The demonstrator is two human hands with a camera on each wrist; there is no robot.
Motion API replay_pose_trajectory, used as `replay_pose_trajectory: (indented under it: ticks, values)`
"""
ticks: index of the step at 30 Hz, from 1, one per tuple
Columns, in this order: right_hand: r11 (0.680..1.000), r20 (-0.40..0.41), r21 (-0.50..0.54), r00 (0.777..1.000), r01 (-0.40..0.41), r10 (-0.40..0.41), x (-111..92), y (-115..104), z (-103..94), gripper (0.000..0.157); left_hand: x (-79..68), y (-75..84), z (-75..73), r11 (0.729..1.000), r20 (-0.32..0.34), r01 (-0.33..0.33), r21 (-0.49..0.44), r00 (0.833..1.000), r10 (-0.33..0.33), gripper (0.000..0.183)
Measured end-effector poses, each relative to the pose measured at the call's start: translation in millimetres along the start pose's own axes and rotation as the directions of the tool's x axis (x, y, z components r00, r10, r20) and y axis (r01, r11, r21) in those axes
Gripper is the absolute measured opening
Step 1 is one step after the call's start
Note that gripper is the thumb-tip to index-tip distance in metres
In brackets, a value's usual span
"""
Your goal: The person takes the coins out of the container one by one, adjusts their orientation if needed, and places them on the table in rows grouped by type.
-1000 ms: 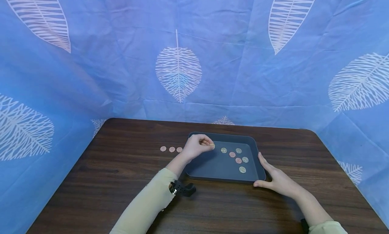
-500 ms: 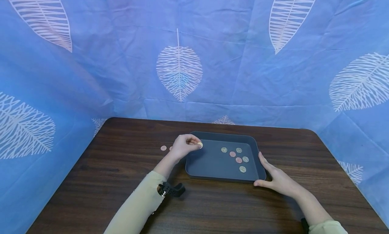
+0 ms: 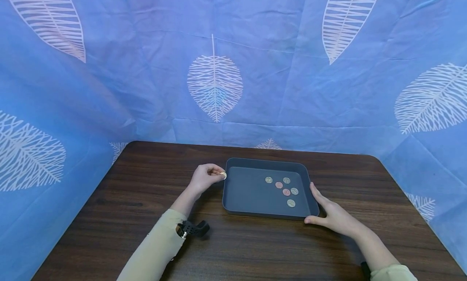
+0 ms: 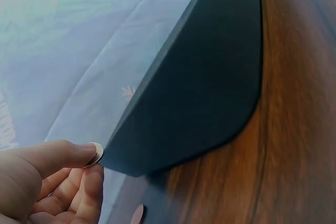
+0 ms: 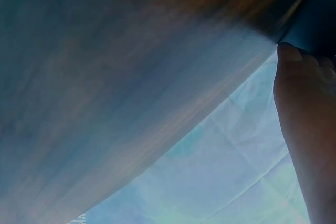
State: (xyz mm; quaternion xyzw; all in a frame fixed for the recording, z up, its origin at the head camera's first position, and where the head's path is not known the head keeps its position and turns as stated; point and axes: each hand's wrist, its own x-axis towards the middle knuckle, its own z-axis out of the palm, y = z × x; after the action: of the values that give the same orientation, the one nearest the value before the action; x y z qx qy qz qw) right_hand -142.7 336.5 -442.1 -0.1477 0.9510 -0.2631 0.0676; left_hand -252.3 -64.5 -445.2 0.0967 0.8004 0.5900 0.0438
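My left hand (image 3: pixel 205 179) pinches a gold-coloured coin (image 4: pixel 97 153) between thumb and index finger, at the left rim of a dark grey tray (image 3: pixel 244 200). In the left wrist view, a copper-coloured coin (image 4: pixel 137 214) lies below this hand, beside the tray. My right hand (image 3: pixel 333 218) rests against the tray's front right corner, its thumb at the front and straight fingers along the right side. Inside the tray's right half lie several loose coins, among them a copper one (image 3: pixel 286 192) and a pale one (image 3: pixel 290 203).
The tray stands on a dark wood table (image 3: pixel 255 248). A blue cloth (image 3: pixel 277 90) with white leaf prints hangs behind and at both sides. A black strap (image 3: pixel 193 229) hangs at the left wrist.
My left hand has moved left with the coin, from over the tray to its left rim. It now covers the copper coins that showed on the table. The right hand has stayed put.
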Motion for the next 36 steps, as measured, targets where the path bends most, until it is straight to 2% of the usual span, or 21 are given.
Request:
replay_pose_trajectory:
  ticks: [5,9,18,23,28,36]
  values:
    - [1.0,-0.002,-0.008,1.0,0.0,0.0,0.3,-0.3,0.2,0.111,-0.6,-7.5,-4.8,1.0,-0.012,0.001,0.027,1.0,0.0,0.01]
    - [1.0,-0.003,-0.009,1.0,0.002,-0.002,0.4,-0.1,0.3,0.111,-2.2,-11.1,-9.7,0.999,0.006,0.009,0.043,1.0,-0.01,0.012]
    - [1.0,-0.003,-0.002,1.0,0.0,0.0,1.0,0.3,-0.1,0.11,-7.2,-17.6,-19.9,0.995,0.038,0.081,0.057,0.996,-0.083,0.012]
    - [1.0,-0.001,0.0,1.0,-0.005,0.005,0.8,0.4,-0.2,0.111,-7.7,-20.9,-20.5,0.989,0.038,0.092,0.113,0.995,-0.097,0.012]
    - [1.0,0.002,0.006,1.0,-0.008,0.008,0.4,0.1,0.0,0.111,-9.0,-22.5,-20.9,0.986,0.061,0.087,0.144,0.993,-0.097,0.009]
    - [1.0,0.0,0.011,1.0,-0.004,0.004,0.2,0.2,-0.2,0.111,-10.0,-21.2,-21.9,0.978,0.085,0.038,0.207,0.995,-0.057,0.006]
